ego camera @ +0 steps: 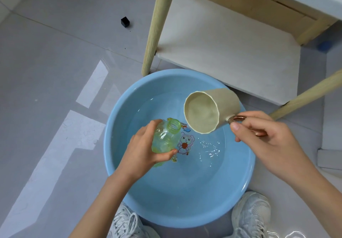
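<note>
A round blue basin (238, 187) with shallow water and a cartoon print on its bottom stands on the floor between my feet. Over its left half my left hand (142, 150) grips a clear green plastic bottle (166, 136), uncapped, mouth pointing up and to the right. My right hand (266, 138) holds the copper-coloured handle of a beige mug (212, 108), tilted on its side with its open mouth facing the bottle. The mug's rim hangs just right of and above the bottle mouth, apart from it. No water stream shows.
A table with pale wooden legs (157, 28) and a white lower shelf (227, 41) stands just behind the basin. A small black cube (125, 22) lies on the grey tiled floor at the back. My white sneakers (249, 215) flank the basin's near edge.
</note>
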A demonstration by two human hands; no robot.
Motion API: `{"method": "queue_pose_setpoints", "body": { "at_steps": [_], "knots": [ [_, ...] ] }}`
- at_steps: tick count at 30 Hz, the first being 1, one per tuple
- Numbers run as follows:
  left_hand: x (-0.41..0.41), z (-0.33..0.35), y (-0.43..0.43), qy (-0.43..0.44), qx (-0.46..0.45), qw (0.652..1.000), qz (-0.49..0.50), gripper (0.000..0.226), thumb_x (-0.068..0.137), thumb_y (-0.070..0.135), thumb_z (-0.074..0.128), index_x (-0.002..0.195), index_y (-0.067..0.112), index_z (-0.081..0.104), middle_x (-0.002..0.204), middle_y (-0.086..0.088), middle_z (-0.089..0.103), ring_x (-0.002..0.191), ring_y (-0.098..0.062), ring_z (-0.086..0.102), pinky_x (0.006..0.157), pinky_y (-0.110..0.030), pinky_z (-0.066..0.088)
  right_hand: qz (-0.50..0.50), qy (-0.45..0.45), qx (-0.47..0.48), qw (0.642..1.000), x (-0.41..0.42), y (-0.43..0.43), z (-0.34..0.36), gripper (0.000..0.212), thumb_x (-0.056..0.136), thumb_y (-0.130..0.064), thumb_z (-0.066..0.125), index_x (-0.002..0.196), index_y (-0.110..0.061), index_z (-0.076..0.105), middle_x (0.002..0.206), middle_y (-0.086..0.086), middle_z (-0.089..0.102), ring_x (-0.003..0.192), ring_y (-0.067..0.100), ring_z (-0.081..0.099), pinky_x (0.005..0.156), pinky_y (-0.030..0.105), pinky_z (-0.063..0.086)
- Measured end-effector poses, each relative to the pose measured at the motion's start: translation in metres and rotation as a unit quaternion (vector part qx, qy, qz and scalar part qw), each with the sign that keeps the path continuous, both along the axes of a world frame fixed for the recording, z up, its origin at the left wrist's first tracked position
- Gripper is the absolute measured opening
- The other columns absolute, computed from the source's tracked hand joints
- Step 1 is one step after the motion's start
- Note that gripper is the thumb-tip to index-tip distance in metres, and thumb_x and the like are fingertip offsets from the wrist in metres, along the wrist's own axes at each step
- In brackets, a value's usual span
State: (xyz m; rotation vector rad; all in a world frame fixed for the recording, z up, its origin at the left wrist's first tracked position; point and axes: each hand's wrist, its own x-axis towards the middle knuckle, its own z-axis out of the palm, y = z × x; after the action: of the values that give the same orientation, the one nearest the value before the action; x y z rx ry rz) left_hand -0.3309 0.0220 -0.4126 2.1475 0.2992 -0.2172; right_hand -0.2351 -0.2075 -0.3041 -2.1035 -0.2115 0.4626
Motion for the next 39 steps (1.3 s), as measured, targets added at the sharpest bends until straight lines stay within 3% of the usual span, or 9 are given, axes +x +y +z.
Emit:
{"method": "queue_pose_setpoints", "body": {
  "at_steps": [7, 11, 14, 17, 21, 26, 31, 35, 39],
  "knots": [
    [0.001, 0.003, 0.001, -0.015, 0.024, 0.999, -0.014, 0.069, 0.06, 0.071, 0.06, 0.118, 0.042, 0.035, 0.101, 0.039, 0.042, 0.101, -0.005, 0.045, 0.086, -0.03, 0.04, 0.033, -0.093, -0.038, 0.994, -0.003, 0.005, 0.002, 0.036, 0.078, -0.051, 0.055, 0.06, -0.021, 0.061, 0.098, -0.003, 0.06, 0.093, 0.0, 0.06, 0.076, 0.005, 0.039],
    [0.001, 0.002, 0.002, -0.018, 0.03, 0.999, -0.017, 0.069, 0.061, 0.067, 0.065, 0.117, 0.042, 0.034, 0.099, 0.036, 0.042, 0.099, -0.007, 0.045, 0.087, -0.033, 0.042, 0.007, -0.016, 0.024, 1.0, 0.0, 0.008, 0.004, 0.035, 0.075, -0.052, 0.065, 0.056, -0.022, 0.063, 0.092, -0.007, 0.063, 0.088, 0.0, 0.061, 0.072, 0.004, 0.039],
    [0.002, 0.001, 0.003, -0.021, 0.029, 0.999, -0.016, 0.07, 0.06, 0.072, 0.059, 0.118, 0.042, 0.034, 0.103, 0.028, 0.045, 0.1, -0.009, 0.046, 0.087, -0.034, 0.042, -0.003, 0.028, 0.065, 0.997, 0.002, 0.007, 0.004, 0.049, 0.066, -0.074, 0.062, 0.057, -0.026, 0.065, 0.085, -0.013, 0.066, 0.093, 0.001, 0.062, 0.076, 0.005, 0.041],
    [0.002, 0.001, 0.003, -0.026, 0.026, 0.999, -0.012, 0.07, 0.06, 0.07, 0.063, 0.117, 0.043, 0.034, 0.105, 0.024, 0.046, 0.101, -0.01, 0.048, 0.088, -0.033, 0.041, -0.006, 0.043, 0.071, 0.996, 0.003, 0.007, 0.003, 0.056, 0.062, -0.081, 0.059, 0.056, -0.025, 0.065, 0.081, -0.013, 0.067, 0.093, 0.001, 0.063, 0.08, 0.009, 0.043],
    [0.003, 0.003, 0.003, -0.034, 0.034, 0.999, -0.011, 0.072, 0.063, 0.058, 0.077, 0.12, 0.04, 0.036, 0.106, 0.025, 0.046, 0.103, -0.012, 0.049, 0.089, -0.033, 0.04, 0.015, 0.048, 0.08, 0.996, 0.003, 0.008, 0.004, 0.052, 0.065, -0.078, 0.061, 0.055, -0.027, 0.065, 0.08, -0.013, 0.065, 0.094, 0.004, 0.063, 0.079, 0.011, 0.044],
    [0.006, 0.005, 0.002, -0.038, 0.039, 0.998, -0.009, 0.072, 0.065, 0.051, 0.079, 0.125, 0.03, 0.045, 0.106, 0.027, 0.045, 0.103, -0.01, 0.048, 0.089, -0.033, 0.041, 0.03, 0.036, 0.082, 0.996, 0.001, 0.01, 0.008, 0.045, 0.068, -0.074, 0.062, 0.056, -0.03, 0.065, 0.083, -0.016, 0.064, 0.094, 0.001, 0.062, 0.075, 0.007, 0.042],
    [0.007, 0.006, 0.001, -0.041, 0.035, 0.999, -0.009, 0.074, 0.065, 0.053, 0.078, 0.126, 0.029, 0.045, 0.107, 0.027, 0.045, 0.105, -0.01, 0.048, 0.09, -0.034, 0.041, 0.043, 0.007, 0.067, 0.997, 0.002, 0.011, 0.01, 0.029, 0.075, -0.049, 0.061, 0.059, -0.025, 0.066, 0.093, -0.016, 0.062, 0.095, -0.003, 0.06, 0.074, 0.005, 0.04],
    [0.008, 0.008, 0.0, -0.045, 0.038, 0.998, -0.01, 0.074, 0.065, 0.051, 0.079, 0.127, 0.028, 0.045, 0.106, 0.034, 0.041, 0.105, -0.01, 0.048, 0.089, -0.032, 0.04, 0.067, -0.025, 0.067, 0.995, 0.001, 0.011, 0.012, 0.04, 0.079, -0.065, 0.057, 0.063, -0.029, 0.065, 0.094, -0.015, 0.06, 0.103, 0.001, 0.059, 0.076, 0.007, 0.041],
    [0.009, 0.008, -0.001, -0.044, 0.032, 0.998, -0.013, 0.074, 0.065, 0.055, 0.076, 0.127, 0.03, 0.044, 0.104, 0.041, 0.038, 0.106, -0.008, 0.047, 0.09, -0.032, 0.04, 0.076, -0.051, 0.06, 0.994, 0.001, 0.011, 0.013, 0.04, 0.082, -0.059, 0.058, 0.062, -0.025, 0.063, 0.097, -0.007, 0.061, 0.106, 0.007, 0.059, 0.076, 0.008, 0.041]
  ]
}}
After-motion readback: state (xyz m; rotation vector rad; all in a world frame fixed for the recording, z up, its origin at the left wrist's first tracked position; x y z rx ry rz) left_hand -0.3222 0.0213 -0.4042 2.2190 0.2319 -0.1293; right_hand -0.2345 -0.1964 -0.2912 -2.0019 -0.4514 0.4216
